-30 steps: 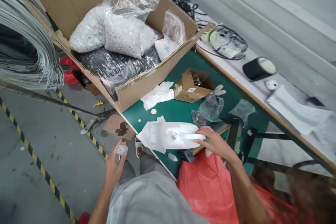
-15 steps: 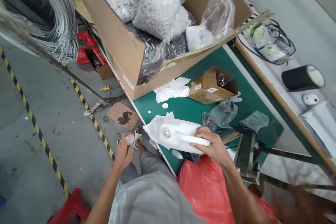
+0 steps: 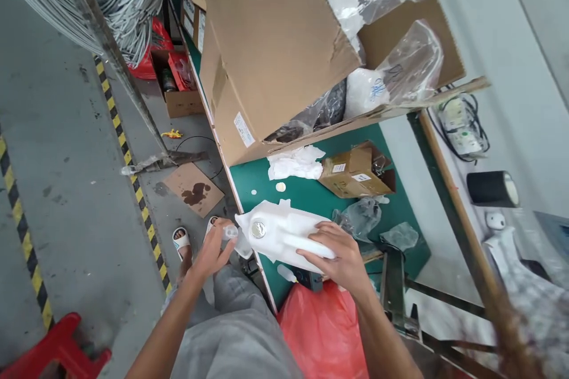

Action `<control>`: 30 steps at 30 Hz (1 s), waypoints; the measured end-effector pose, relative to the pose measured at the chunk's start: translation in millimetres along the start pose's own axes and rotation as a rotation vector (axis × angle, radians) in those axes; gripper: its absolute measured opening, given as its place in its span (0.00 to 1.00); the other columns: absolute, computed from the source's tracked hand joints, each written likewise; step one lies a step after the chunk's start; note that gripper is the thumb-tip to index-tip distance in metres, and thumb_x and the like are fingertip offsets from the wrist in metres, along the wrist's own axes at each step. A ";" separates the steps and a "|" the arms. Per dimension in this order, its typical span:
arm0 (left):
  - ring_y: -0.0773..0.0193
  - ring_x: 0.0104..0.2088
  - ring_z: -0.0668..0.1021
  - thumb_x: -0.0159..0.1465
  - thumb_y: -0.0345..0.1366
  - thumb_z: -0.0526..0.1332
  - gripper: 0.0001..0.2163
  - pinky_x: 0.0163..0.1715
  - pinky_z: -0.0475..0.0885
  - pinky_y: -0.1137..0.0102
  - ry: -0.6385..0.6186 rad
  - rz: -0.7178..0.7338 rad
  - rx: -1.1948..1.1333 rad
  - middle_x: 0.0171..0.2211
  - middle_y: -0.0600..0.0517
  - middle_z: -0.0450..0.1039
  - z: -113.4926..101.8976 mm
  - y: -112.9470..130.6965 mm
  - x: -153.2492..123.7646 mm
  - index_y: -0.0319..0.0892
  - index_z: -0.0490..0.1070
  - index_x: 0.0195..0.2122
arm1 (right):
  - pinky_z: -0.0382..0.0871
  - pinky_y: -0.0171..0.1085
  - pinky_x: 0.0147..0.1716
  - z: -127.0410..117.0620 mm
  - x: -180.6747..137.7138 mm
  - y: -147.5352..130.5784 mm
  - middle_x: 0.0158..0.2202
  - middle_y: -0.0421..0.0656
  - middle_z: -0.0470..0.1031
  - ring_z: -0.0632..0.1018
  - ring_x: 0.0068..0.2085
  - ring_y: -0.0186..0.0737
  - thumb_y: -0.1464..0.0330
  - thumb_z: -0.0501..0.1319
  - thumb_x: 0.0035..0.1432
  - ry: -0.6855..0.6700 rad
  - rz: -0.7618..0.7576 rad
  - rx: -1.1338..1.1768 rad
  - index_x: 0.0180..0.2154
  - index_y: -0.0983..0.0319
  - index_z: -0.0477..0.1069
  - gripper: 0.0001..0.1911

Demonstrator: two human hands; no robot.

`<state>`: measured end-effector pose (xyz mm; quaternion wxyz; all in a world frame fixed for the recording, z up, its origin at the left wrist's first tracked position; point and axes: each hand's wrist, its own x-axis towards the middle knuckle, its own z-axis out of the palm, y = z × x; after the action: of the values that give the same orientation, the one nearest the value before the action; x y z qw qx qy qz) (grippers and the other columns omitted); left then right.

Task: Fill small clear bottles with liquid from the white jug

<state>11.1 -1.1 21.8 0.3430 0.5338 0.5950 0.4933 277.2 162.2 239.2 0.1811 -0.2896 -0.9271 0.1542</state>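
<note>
White plastic jug [image 3: 284, 226]: handle [image 3: 306, 243] moulded along the top, round silvery disc [image 3: 258, 229] at the mouth end, facing up. Over the green tabletop [image 3: 302, 189], mouth end toward its edge. Small translucent plastic cap-like piece [image 3: 230, 232] near that end, off the mouth; can't make out detail from here.

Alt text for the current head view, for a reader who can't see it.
A person's right hand holds a white jug by its handle at a green tabletop, while the left hand holds a small clear plastic piece beside the jug. Beyond are a cardboard box and a large carton holding plastic bags.
</note>
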 end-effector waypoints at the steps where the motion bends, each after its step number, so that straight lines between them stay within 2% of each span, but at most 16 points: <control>1: 0.45 0.55 0.86 0.81 0.40 0.57 0.11 0.56 0.83 0.48 0.007 -0.002 -0.008 0.56 0.41 0.82 -0.6 -0.5 -0.6 0.49 0.71 0.61 | 0.86 0.50 0.43 2.2 3.8 -3.3 0.31 0.40 0.85 0.85 0.33 0.44 0.56 0.75 0.73 0.003 -0.017 -0.017 0.40 0.57 0.81 0.13; 8: 0.46 0.53 0.85 0.83 0.41 0.54 0.10 0.55 0.82 0.50 0.038 -0.022 -0.015 0.55 0.41 0.81 -14.2 -3.8 -1.3 0.49 0.70 0.61 | 0.84 0.47 0.39 16.5 27.8 -23.5 0.28 0.39 0.81 0.83 0.32 0.43 0.53 0.68 0.78 -0.016 -0.080 -0.071 0.40 0.57 0.79 0.16; 13: 0.45 0.53 0.85 0.84 0.41 0.52 0.12 0.54 0.82 0.51 0.056 -0.016 -0.014 0.56 0.39 0.81 -20.1 -7.2 -0.1 0.49 0.69 0.63 | 0.80 0.46 0.37 24.5 39.5 -34.7 0.27 0.39 0.79 0.79 0.30 0.41 0.54 0.68 0.78 -0.048 -0.103 -0.092 0.38 0.57 0.77 0.17; 16: 0.44 0.54 0.85 0.84 0.41 0.52 0.12 0.54 0.82 0.49 0.080 -0.009 -0.006 0.56 0.39 0.81 -20.6 -9.6 -1.9 0.51 0.69 0.63 | 0.80 0.44 0.38 30.4 45.6 -41.3 0.28 0.39 0.80 0.79 0.30 0.40 0.56 0.69 0.78 -0.063 -0.118 -0.093 0.39 0.58 0.78 0.15; 20: 0.44 0.56 0.84 0.84 0.42 0.52 0.10 0.57 0.82 0.47 0.116 0.001 0.001 0.55 0.38 0.81 -21.0 -13.3 -5.1 0.51 0.71 0.58 | 0.79 0.44 0.38 37.4 51.9 -48.7 0.28 0.39 0.81 0.79 0.30 0.40 0.57 0.71 0.77 -0.069 -0.126 -0.098 0.39 0.57 0.77 0.14; 30: 0.48 0.55 0.82 0.83 0.38 0.53 0.10 0.58 0.79 0.53 0.130 0.024 -0.010 0.54 0.43 0.80 -33.3 -21.3 -8.0 0.49 0.70 0.59 | 0.77 0.42 0.43 49.8 58.8 -63.5 0.29 0.40 0.83 0.81 0.32 0.41 0.61 0.72 0.75 -0.101 -0.157 -0.141 0.39 0.59 0.77 0.11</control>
<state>-24.9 -15.1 9.8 0.3003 0.5059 0.6073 0.5338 180.4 138.2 234.4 0.1247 -0.2197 -0.9635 0.0884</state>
